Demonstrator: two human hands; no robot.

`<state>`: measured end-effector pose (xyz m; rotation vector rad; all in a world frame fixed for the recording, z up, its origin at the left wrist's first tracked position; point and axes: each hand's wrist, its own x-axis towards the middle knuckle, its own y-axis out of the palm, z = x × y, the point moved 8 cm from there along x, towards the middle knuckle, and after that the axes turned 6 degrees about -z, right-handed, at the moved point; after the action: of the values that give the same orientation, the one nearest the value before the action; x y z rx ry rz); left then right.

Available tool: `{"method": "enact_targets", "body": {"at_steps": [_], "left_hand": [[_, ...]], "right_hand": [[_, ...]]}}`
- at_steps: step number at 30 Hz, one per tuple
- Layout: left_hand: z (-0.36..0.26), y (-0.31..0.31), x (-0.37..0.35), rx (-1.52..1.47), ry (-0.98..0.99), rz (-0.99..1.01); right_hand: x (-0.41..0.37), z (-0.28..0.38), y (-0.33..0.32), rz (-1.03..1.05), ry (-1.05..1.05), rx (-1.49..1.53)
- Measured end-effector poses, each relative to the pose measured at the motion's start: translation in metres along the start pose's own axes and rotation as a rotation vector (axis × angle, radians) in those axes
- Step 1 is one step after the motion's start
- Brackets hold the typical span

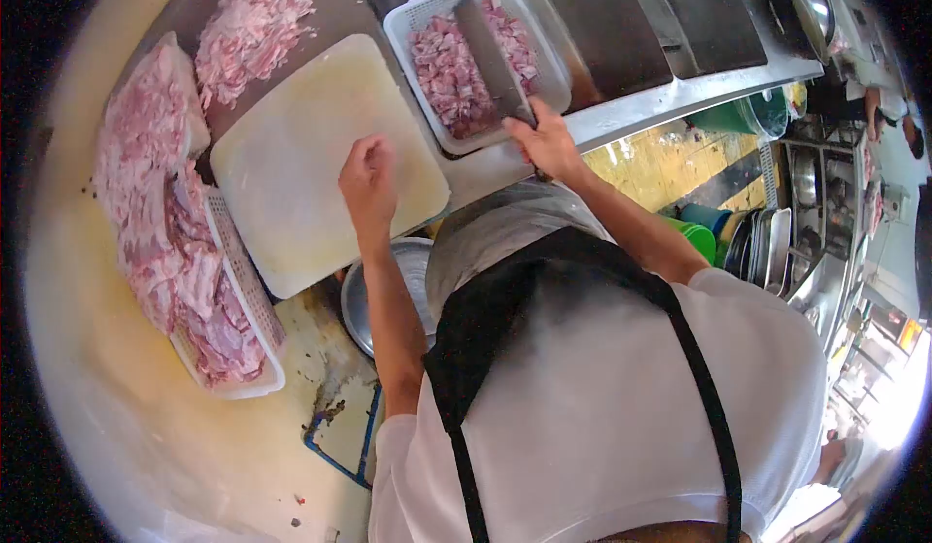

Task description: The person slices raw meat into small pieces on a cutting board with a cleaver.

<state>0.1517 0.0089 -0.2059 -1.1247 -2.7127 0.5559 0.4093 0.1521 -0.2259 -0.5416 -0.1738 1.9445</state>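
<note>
One cleaver (490, 53) is pointing away from my right hand (546, 140), which is clenching its handle, over the meat basket (393, 27) (left hand (369, 179) resting curled, empty, on the board (291, 155)).

Grey cleaver (490, 53) rests over diced meat (437, 72) beside white cutting board (291, 145).

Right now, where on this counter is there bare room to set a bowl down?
The white cutting board is bare from the left hand up to the sliced meat pile. The dark steel surface right of the basket is free too. Crowded: the basket, full of diced meat under the cleaver in the right hand, and the meat-heaped tray on the left.
</note>
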Motion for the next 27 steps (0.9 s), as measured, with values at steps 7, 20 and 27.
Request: {"method": "enact_targets", "body": {"at_steps": [7,20,27], "left_hand": [[-0.032,0.175,0.048,-0.025,0.098,0.363],[0.107,0.466,0.120,0.801,0.517,0.645],[0.107,0.502,0.140,1.017,0.561,0.641]], "right_hand": [[0.028,-0.078,-0.111,-0.283,0.059,0.144],[0.047,-0.105,-0.158,-0.174,0.300,0.198],[0.050,-0.107,-0.158,-0.088,0.306,0.295]]}}
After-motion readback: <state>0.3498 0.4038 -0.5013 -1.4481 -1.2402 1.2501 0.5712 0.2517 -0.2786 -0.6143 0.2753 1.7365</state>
